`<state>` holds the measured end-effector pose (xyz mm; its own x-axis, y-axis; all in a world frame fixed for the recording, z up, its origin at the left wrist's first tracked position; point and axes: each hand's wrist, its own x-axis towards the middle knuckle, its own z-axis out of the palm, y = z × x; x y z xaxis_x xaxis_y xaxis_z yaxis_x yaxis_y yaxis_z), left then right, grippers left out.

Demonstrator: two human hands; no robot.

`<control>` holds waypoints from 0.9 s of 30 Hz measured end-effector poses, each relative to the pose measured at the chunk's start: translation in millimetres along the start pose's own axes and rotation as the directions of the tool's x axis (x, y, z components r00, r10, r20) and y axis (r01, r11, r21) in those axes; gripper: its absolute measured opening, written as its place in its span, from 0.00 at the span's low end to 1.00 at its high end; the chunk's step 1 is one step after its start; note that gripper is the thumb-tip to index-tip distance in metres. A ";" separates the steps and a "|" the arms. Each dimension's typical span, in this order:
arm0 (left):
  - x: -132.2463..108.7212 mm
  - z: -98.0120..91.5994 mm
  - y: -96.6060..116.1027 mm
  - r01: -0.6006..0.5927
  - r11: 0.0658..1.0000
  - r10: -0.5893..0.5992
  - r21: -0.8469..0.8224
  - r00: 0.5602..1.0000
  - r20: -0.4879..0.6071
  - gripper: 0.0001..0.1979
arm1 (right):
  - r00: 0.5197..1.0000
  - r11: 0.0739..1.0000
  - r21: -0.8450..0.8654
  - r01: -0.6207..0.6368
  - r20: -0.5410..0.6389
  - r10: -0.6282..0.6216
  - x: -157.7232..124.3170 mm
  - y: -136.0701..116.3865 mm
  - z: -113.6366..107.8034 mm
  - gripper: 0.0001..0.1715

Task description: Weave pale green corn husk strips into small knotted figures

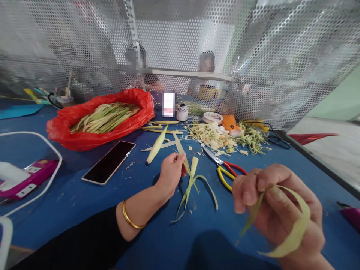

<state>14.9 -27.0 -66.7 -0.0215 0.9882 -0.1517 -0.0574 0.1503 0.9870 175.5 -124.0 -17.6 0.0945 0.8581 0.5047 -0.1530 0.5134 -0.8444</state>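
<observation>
My left hand (170, 171) rests on the blue table (157, 240), its fingers pinched on a long pale-green leaf strip (182, 152) that runs up and away from it. Just right of that hand lies a peeled green stalk (192, 176) with loose leaves trailing toward me. My right hand (277, 204) is raised close to the camera, its fingers closed on a curled yellow-green leaf strip (298, 228) that loops around the hand. A gold bangle (129, 220) sits on my left wrist.
Red-and-yellow-handled scissors (225, 167) lie between my hands. A red plastic bag (81, 129) full of green stalks stands at the back left, a black phone (109, 162) beside it. Trimmings (222, 137) pile up at the back. A perforated metal screen (281, 56) walls off other people.
</observation>
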 end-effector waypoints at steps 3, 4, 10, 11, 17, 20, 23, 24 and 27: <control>1.6 -1.9 4.4 0.013 1.000 -0.013 -0.006 1.000 0.025 0.15 | 0.987 0.959 -0.249 -0.137 -0.120 0.110 10.1 9.2 -6.0 0.06; 0.7 -2.1 7.5 0.011 1.000 -0.011 -0.008 0.999 0.040 0.14 | 0.982 0.899 -0.403 -0.172 -0.140 0.125 13.3 16.3 -8.7 0.07; -12.1 -6.2 31.3 -0.112 0.993 0.100 0.047 0.975 0.199 0.09 | 0.960 0.277 -0.960 0.047 0.120 0.253 22.5 56.7 -25.8 0.07; -13.6 -7.7 33.6 -0.149 0.986 0.131 0.071 0.968 0.214 0.09 | 0.964 0.282 -0.957 0.067 0.134 0.228 24.1 56.9 -25.7 0.10; -15.5 -17.6 41.0 -0.312 0.928 0.229 0.204 0.909 0.347 0.09 | 0.976 0.757 -0.643 -0.116 0.066 0.205 52.8 34.4 4.1 0.10; -15.9 -23.6 47.4 -0.299 0.938 0.207 0.177 0.890 0.407 0.11 | 0.966 0.878 -0.427 -0.218 0.035 0.257 71.7 30.8 25.5 0.13; -13.5 -30.6 50.3 -0.111 0.994 0.103 -0.013 0.861 0.499 0.16 | 0.955 0.939 -0.195 -0.282 0.036 0.294 79.7 36.3 40.9 0.16; -12.0 -32.5 49.5 -0.011 0.996 0.054 -0.084 0.843 0.535 0.20 | 0.943 0.943 -0.094 -0.319 0.064 0.326 79.3 39.8 44.3 0.15; -8.0 -34.8 42.5 0.216 0.956 -0.057 -0.199 0.800 0.598 0.25 | 0.875 0.865 0.176 -0.470 0.219 0.431 72.9 53.4 48.4 0.14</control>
<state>-22.1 -29.5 -25.4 0.5826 0.7997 -0.1452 -0.2580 0.3513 0.9000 126.7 -33.9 -17.2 -0.1985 0.9731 0.1168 -0.3499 0.0410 -0.9359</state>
